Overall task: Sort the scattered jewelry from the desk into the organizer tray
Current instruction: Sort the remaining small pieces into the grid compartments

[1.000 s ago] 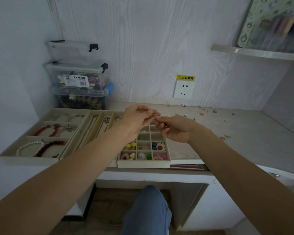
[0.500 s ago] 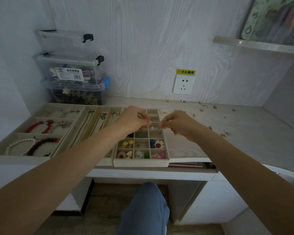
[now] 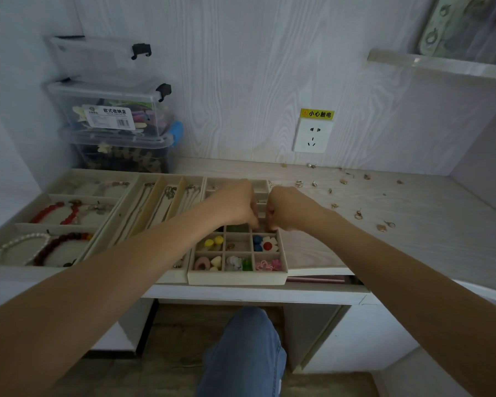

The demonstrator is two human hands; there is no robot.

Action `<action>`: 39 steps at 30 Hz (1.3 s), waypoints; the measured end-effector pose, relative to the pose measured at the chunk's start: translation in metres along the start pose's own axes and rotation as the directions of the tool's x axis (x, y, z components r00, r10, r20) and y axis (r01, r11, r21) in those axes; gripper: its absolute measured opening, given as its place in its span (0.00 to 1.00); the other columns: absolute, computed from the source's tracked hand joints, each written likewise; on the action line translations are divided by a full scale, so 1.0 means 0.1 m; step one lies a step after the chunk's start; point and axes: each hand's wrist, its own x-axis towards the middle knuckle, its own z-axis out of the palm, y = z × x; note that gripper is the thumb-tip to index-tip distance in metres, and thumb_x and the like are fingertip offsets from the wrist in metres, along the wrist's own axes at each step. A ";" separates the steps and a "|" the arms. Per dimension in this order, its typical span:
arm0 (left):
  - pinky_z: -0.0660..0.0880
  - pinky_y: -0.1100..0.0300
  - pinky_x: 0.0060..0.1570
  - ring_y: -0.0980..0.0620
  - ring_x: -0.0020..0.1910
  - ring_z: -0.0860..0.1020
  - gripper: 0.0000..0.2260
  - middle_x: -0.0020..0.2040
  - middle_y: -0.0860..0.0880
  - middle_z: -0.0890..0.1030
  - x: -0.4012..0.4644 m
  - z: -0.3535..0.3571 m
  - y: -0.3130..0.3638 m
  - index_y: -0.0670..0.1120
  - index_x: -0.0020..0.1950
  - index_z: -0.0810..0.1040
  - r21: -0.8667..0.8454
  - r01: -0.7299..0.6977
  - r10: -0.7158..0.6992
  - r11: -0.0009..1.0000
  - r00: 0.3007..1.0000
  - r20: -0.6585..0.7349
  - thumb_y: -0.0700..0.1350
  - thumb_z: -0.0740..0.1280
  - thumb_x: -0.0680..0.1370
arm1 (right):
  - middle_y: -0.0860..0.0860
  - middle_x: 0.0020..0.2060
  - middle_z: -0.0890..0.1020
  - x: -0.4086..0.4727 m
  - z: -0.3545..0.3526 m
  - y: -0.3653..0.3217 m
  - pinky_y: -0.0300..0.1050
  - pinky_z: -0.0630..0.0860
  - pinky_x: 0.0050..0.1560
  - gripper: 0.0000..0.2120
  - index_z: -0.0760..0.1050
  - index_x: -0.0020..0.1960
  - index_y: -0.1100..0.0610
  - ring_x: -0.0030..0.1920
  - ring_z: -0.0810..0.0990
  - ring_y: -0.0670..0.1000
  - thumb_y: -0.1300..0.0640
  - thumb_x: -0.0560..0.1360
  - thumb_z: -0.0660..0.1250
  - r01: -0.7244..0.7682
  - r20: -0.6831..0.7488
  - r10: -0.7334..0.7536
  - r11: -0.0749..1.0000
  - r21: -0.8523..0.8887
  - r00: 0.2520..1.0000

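- Left hand (image 3: 235, 203) and right hand (image 3: 287, 207) nearly knuckle to knuckle over the grid organizer tray (image 3: 236, 277), fingertips curled down into a middle-row cell, right column.
- Both hands look bunched as if pinching something tiny between them; the item itself is hidden, so what they hold, if anything, cannot be told.
- Key relation: the target cell sits directly under the fingertips, at 6 o'clock from both; judged a straight drop, neither hand clearly nearer.
- Scattered jewelry (image 3: 358, 214) still on the desk (image 3: 413, 230), spread from 1 to 3 o'clock of the right hand, well apart from the tray; right hand is the nearer for the next pick.
- Pieces too small to tell the type or long axis; some look like earrings with hooks.
- Front cells hold coloured items, e.g. flower stud (image 3: 268, 245).
- Hands block the back rows of the tray.
- Bracelet tray (image 3: 20, 224) at 9 o'clock, stacked clear boxes (image 3: 112, 116) at 11.
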 end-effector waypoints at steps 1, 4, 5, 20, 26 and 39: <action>0.71 0.61 0.44 0.53 0.43 0.76 0.09 0.43 0.49 0.80 0.01 0.01 0.01 0.43 0.50 0.81 0.031 -0.001 0.001 1.000 1.000 0.010 0.43 0.73 0.72 | 0.53 0.35 0.77 0.00 0.00 -0.01 0.42 0.77 0.44 0.06 0.74 0.39 0.61 0.40 0.78 0.52 0.63 0.73 0.68 -0.006 -0.011 0.006 1.000 -0.015 1.000; 0.71 0.62 0.42 0.53 0.39 0.74 0.05 0.35 0.50 0.73 0.01 0.06 0.06 0.42 0.45 0.77 0.138 -0.024 0.026 0.990 1.000 -0.010 0.41 0.70 0.73 | 0.51 0.30 0.70 -0.01 0.00 -0.04 0.42 0.73 0.40 0.16 0.65 0.31 0.58 0.36 0.74 0.51 0.65 0.72 0.68 -0.032 -0.041 0.031 0.999 -0.023 0.999; 0.71 0.62 0.42 0.53 0.38 0.74 0.04 0.33 0.50 0.71 0.01 0.07 0.08 0.42 0.42 0.76 0.178 -0.035 0.040 0.983 0.999 -0.024 0.41 0.70 0.73 | 0.51 0.29 0.70 -0.02 0.00 -0.05 0.42 0.73 0.41 0.17 0.64 0.30 0.57 0.37 0.74 0.51 0.66 0.72 0.68 -0.027 -0.053 0.025 0.999 -0.030 0.998; 0.72 0.62 0.41 0.54 0.39 0.74 0.05 0.42 0.50 0.78 -0.02 0.02 0.01 0.43 0.48 0.79 0.141 -0.103 0.119 0.985 0.987 -0.111 0.43 0.66 0.76 | 0.51 0.32 0.70 -0.04 0.09 0.01 0.44 0.75 0.42 0.15 0.65 0.31 0.57 0.39 0.75 0.53 0.68 0.73 0.65 -0.037 -0.125 0.049 0.994 0.103 0.991; 0.62 0.71 0.44 0.58 0.45 0.70 0.10 0.45 0.55 0.70 -0.15 -0.14 -0.12 0.50 0.55 0.82 0.087 -0.223 0.222 0.971 0.975 0.020 0.41 0.62 0.79 | 0.52 0.28 0.72 -0.06 -0.02 0.15 0.36 0.67 0.30 0.09 0.81 0.48 0.66 0.26 0.67 0.46 0.61 0.74 0.67 0.011 -0.118 0.036 0.925 0.381 0.992; 0.63 0.55 0.63 0.47 0.66 0.64 0.20 0.65 0.45 0.66 -0.13 -0.02 -0.03 0.56 0.65 0.74 0.237 -0.200 0.151 0.951 0.966 0.208 0.37 0.59 0.78 | 0.55 0.33 0.78 -0.22 -0.05 0.41 0.34 0.70 0.26 0.17 0.77 0.50 0.71 0.28 0.75 0.46 0.58 0.81 0.56 -0.152 0.145 0.056 0.142 0.978 0.988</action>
